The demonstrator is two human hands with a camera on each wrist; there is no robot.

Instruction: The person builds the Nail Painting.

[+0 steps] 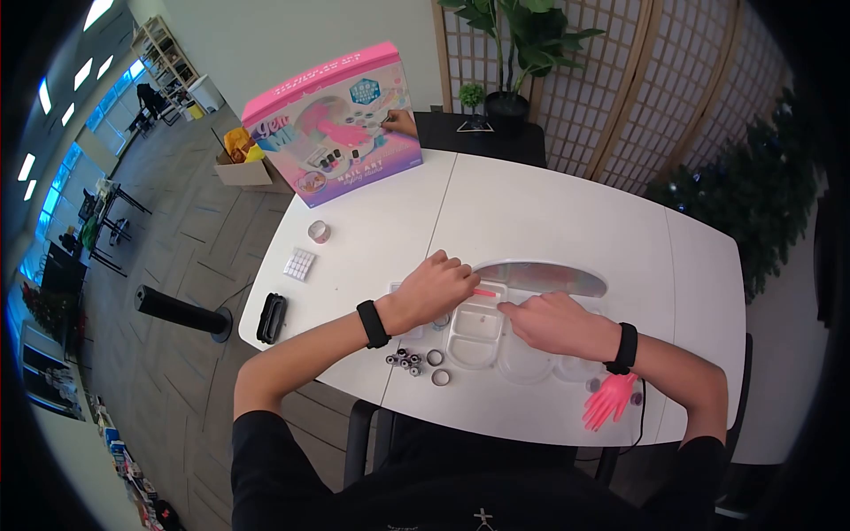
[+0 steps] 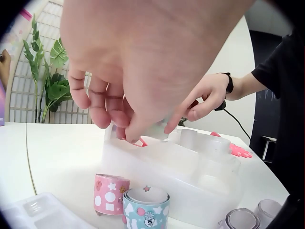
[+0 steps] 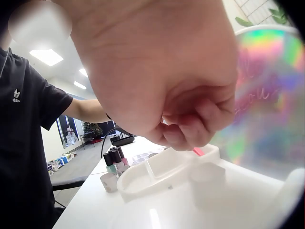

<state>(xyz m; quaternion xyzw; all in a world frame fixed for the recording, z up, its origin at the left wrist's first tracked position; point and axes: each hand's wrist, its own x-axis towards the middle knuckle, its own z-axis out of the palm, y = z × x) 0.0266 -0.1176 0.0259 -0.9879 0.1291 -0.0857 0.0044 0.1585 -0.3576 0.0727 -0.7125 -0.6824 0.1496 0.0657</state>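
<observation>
My left hand (image 1: 434,290) is over the far compartment of a white divided tray (image 1: 476,342). Its thumb and fingertips pinch a slim pink strip (image 2: 143,142) at the tray's rim. On the tray's other side is my right hand (image 1: 567,324), thumb toward the compartments. Its index finger (image 2: 172,123) points down beside the strip while the other fingers curl into the palm. Whatever lies inside that curl is hidden, so I cannot tell if it holds something. An iridescent, rounded panel (image 1: 549,277) stands behind the tray.
Nail polish bottles (image 1: 405,361) and a patterned tape roll (image 1: 441,378) sit near the front edge. A pink model hand (image 1: 609,401) lies at right, beside a black cable. A nail art box (image 1: 332,124) stands at the back left; a black case (image 1: 272,319) lies at left.
</observation>
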